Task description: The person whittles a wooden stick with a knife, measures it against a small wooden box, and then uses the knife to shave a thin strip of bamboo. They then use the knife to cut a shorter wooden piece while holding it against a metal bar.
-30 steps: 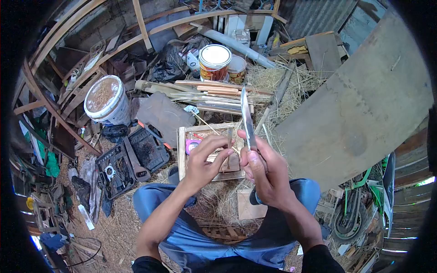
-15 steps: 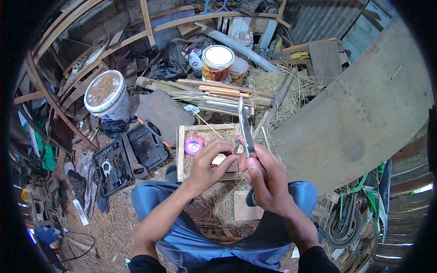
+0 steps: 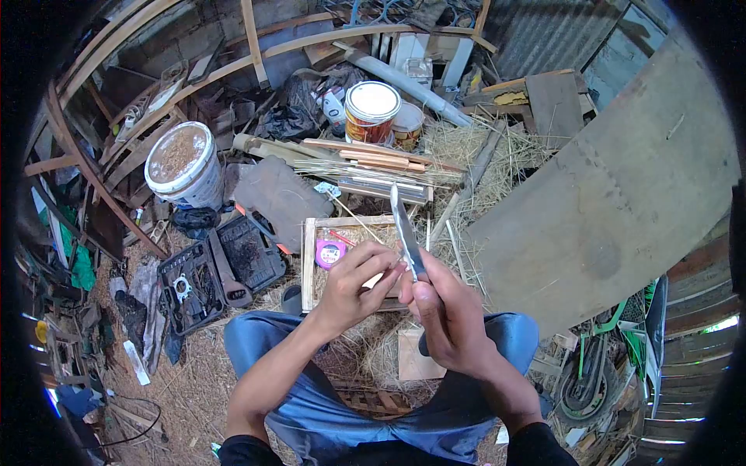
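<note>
Knife (image 3: 405,231) now leans further left.

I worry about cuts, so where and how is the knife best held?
Probably hold the knife at the end inside the right hand, coming from the person's own side: its bare blade points away beyond that fist, so stay behind it. The handle itself is hidden.

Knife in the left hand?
No, the right hand grips the knife, its blade pointing away from the person's body.
</note>
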Tool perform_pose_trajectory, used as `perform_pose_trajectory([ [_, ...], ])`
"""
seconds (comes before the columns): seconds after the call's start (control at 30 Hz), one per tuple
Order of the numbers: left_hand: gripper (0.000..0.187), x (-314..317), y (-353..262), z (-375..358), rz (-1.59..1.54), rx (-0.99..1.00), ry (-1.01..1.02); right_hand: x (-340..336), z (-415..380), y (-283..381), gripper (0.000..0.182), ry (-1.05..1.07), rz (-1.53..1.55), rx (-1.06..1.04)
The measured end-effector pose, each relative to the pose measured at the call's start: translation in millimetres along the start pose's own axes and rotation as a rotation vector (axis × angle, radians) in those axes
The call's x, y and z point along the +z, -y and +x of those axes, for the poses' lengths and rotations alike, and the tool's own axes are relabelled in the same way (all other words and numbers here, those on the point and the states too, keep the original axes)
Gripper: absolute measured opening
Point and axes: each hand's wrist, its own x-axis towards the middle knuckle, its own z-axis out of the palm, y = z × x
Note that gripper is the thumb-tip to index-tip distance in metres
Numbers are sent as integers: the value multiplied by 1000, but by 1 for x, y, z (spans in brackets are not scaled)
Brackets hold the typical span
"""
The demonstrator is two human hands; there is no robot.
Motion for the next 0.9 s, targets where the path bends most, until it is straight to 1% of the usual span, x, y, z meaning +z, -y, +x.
perform_pose_trajectory([
  [0.07, 16, 0, 0, 1, 13, 8, 11, -3, 1, 5, 38, 6, 28, 73],
  [0.2, 15, 1, 9, -1, 31, 5, 26, -2, 1, -1, 38, 6, 26, 81],
  [0.3, 16, 1, 12, -3, 42, 6, 56, -1, 2, -3, 37, -11, -21, 30],
  [0.37, 17, 1, 12, -3, 41, 3, 73, -6, 3, 2, 36, 48, -1, 158],
  [0.4, 18, 2, 12, -4, 41, 15, 78, -5, 3, 1, 36, 47, -3, 159],
  [0.47, 19, 3, 12, -5, 39, 26, 83, 0, 3, -2, 34, -27, -11, 110],
  [0.63, 24, 2, 11, -5, 27, 22, 121, -1, 0, -2, 33, -24, 7, 94],
  [0.9, 24, 3, 12, -5, 12, 11, 141, -3, 0, 0, 33, -27, 6, 48],
])
